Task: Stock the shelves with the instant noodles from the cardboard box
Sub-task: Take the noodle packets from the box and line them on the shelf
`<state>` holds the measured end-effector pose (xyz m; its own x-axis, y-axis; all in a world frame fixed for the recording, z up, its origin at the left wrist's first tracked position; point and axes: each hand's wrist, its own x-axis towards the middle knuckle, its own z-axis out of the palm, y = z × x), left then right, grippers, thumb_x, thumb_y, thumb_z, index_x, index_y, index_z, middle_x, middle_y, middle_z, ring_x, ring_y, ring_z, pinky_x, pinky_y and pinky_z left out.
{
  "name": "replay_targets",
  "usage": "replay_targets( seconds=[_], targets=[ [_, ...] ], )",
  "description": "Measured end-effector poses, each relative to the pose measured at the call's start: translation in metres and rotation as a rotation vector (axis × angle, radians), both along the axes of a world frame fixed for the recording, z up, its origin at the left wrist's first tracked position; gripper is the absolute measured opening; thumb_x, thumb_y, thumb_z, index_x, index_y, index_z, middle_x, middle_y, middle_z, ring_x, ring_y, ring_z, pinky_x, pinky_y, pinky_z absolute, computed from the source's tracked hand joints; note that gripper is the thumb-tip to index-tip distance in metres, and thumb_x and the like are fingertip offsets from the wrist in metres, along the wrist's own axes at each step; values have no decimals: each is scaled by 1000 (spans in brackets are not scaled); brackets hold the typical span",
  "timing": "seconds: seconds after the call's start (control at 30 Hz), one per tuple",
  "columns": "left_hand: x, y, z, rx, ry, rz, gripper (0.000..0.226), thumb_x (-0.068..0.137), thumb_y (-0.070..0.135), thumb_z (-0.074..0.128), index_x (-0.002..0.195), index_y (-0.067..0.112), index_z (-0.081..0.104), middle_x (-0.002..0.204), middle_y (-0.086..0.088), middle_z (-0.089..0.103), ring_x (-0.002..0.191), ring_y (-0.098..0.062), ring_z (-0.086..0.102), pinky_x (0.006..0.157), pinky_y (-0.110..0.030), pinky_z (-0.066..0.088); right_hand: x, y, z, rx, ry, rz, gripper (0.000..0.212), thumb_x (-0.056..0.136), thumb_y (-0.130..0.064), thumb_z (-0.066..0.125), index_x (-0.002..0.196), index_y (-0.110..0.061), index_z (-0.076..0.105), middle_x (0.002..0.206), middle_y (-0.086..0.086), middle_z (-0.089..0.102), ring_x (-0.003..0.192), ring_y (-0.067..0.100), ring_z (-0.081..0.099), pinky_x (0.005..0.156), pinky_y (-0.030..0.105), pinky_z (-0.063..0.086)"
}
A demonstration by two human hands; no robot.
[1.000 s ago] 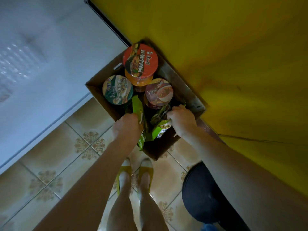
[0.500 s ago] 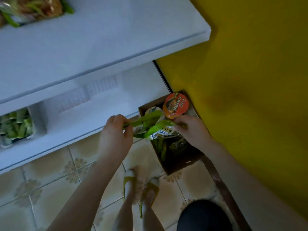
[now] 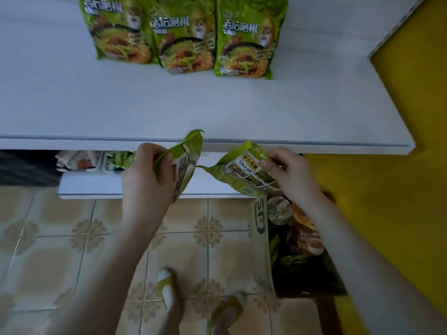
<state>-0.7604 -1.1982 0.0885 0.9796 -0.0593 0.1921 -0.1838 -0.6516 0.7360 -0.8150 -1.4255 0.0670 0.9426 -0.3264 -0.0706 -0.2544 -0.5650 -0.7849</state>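
My left hand (image 3: 147, 175) grips a green noodle packet (image 3: 187, 165) by its top edge, just below the front lip of the white shelf (image 3: 217, 110). My right hand (image 3: 290, 175) pinches a second green noodle packet (image 3: 244, 172) at its upper corner, back side facing me. Both packets hang in the air between the shelf edge and the cardboard box (image 3: 260, 240), which stands on the floor at the right. Several noodle cups (image 3: 278, 210) and a dark green packet lie inside the box. Three green noodle packets (image 3: 183, 35) stand in a row at the back of the shelf.
A lower white shelf (image 3: 96, 187) carries small trays of goods at the left. A yellow wall (image 3: 387, 165) borders the box and shelf on the right. Patterned floor tiles (image 3: 72, 238) spread below, with my feet in yellow slippers (image 3: 167, 288) near the bottom.
Both hands rose out of the box, each bringing a green packet up to the shelf's front edge. The view lifted from the box to the shelf with three packets.
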Motion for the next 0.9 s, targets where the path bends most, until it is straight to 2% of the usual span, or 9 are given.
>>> replay_targets(
  seconds=[0.13,0.27,0.47,0.53,0.6,0.67,0.8,0.9],
  targets=[
    [30,65,5,22,-9,76,13,92,9,52,96,-2,56,74,-1,50,67,-20,43,53,-21,20,51,50,14,-4,-26,50,7,87,-14,62,80,-15,59,66,-13,54,57,-13,49,55,3,36],
    [49,117,12,16,8,144,12,91,10,53,96,0,57,75,-2,52,68,-22,46,56,-25,24,97,92,32,7,-85,67,10,87,-15,63,78,-15,58,61,-12,52,51,-6,48,52,7,34],
    [65,165,24,-8,23,274,12,92,11,52,96,2,57,74,-1,52,69,-21,46,61,-27,31,159,142,57,-32,-183,120,5,86,-14,63,81,-14,62,69,-9,60,60,-6,53,58,8,38],
    [69,175,27,-18,37,319,11,92,13,52,96,4,57,74,2,51,69,-19,46,62,-25,31,178,154,68,-71,-221,144,10,86,-14,64,86,-4,64,73,0,60,64,5,53,60,14,39],
    [72,183,29,-27,50,355,12,93,14,51,96,4,57,71,5,50,68,-19,46,62,-24,32,197,163,78,-128,-268,174,15,85,-15,65,88,0,64,71,1,58,65,11,51,59,15,37],
    [76,188,29,-18,44,375,13,93,13,51,96,2,58,73,3,51,69,-20,47,63,-26,34,216,170,84,-175,-293,197,17,86,-16,64,91,0,64,73,-1,57,68,13,50,59,17,37],
    [83,196,26,-1,39,453,12,93,13,51,95,4,58,75,1,52,69,-21,47,64,-28,35,248,188,70,-315,-302,250,19,87,-21,63,94,-3,66,78,3,60,73,19,53,64,31,38],
    [85,199,22,-5,55,496,11,93,11,50,95,4,58,75,1,52,70,-21,47,64,-29,37,255,203,43,-373,-233,337,16,88,-21,61,91,-6,66,84,7,66,76,22,54,60,30,33]
  ],
)
